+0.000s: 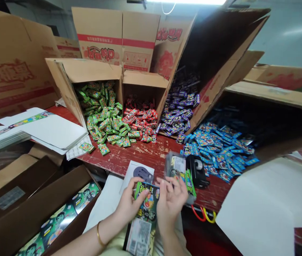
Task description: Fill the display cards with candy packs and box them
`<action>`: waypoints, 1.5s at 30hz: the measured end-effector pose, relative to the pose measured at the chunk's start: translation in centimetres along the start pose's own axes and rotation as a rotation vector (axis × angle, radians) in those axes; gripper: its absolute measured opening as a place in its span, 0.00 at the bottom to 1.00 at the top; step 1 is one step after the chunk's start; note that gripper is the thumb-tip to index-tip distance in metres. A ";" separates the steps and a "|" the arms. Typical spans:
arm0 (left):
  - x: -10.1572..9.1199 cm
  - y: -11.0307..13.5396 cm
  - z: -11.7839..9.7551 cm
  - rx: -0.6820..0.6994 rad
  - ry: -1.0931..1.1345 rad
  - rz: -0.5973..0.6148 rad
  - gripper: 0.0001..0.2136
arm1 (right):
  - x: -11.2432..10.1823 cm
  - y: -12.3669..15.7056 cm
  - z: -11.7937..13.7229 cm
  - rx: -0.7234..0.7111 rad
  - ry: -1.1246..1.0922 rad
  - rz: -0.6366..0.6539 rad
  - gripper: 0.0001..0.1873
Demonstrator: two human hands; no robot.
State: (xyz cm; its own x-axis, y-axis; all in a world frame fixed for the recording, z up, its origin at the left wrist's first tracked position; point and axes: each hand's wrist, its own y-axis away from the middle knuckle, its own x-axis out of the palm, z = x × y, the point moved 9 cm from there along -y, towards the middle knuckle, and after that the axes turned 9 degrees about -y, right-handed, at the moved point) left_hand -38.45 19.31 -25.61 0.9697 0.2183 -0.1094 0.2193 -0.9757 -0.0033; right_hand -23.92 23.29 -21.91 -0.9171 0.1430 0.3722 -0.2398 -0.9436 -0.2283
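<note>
A printed box (144, 213) sits over our lap at the table's (140, 156) near edge, its top pinched between our left hand (131, 202) and right hand (170, 204). We judge the closing in hand; next, packets from the green pile (102, 121) need a free hand.

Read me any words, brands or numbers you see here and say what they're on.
None reads clearly.
Cartons: red Chinese characters, blurred.
Left carton: large red characters, blurred.
Box in left hand and right hand: print and code label too small.
Candy packs: too small.
</note>
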 end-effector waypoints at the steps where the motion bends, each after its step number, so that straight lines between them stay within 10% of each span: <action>1: -0.1 -0.3 0.0 0.008 -0.017 -0.004 0.14 | -0.4 0.7 0.2 -0.053 0.016 -0.001 0.28; 10: -0.7 -2.0 -0.1 0.066 0.130 -0.101 0.15 | -1.0 1.2 -3.9 0.162 0.073 0.282 0.22; 14: -0.4 -1.8 -1.2 0.088 0.032 -0.012 0.11 | -0.8 0.8 -1.4 0.054 0.069 0.248 0.31; 30: 0.6 -2.3 -1.5 -0.063 0.039 0.036 0.16 | -1.5 -1.5 -4.2 0.604 -0.133 0.252 0.38; 39: 2.1 -1.6 -1.0 -0.005 0.081 0.120 0.13 | -2.7 0.9 -2.5 0.210 0.134 0.224 0.23; 45: 2.7 -1.6 0.7 -0.126 0.087 0.171 0.20 | -1.7 -3.3 -2.1 0.208 0.181 0.389 0.14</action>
State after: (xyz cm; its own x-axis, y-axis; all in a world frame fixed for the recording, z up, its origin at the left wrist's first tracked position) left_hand -36.30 21.44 -26.61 0.9984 0.0561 -0.0115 0.0571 -0.9895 0.1329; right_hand -22.28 26.85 -23.67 -0.9713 -0.2005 0.1277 0.1843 -0.9745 -0.1282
